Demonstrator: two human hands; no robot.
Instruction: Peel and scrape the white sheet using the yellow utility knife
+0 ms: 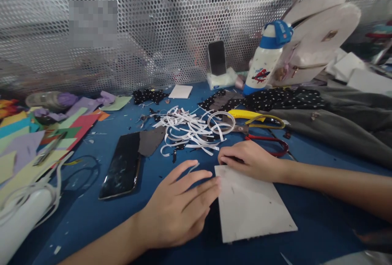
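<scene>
A grey sheet of card [254, 208] lies flat on the blue table [318, 224] in front of me. My left hand [177, 208] rests palm down with fingers stretched out, its fingertips touching the card's left edge. My right hand [251, 159] sits at the card's top edge with fingers curled in a pinch; what it holds is hidden. A pile of white paper strips [186, 130] lies just beyond both hands.
A black phone [122, 167] lies at left beside coloured paper sheets [33, 142]. Tape ring [221, 122], yellow cutter [245, 114] and red-handled scissors [269, 144] lie behind my right hand. A water bottle [265, 59], bag [318, 40], propped phone [217, 57] and grey cloth [339, 126] stand farther back.
</scene>
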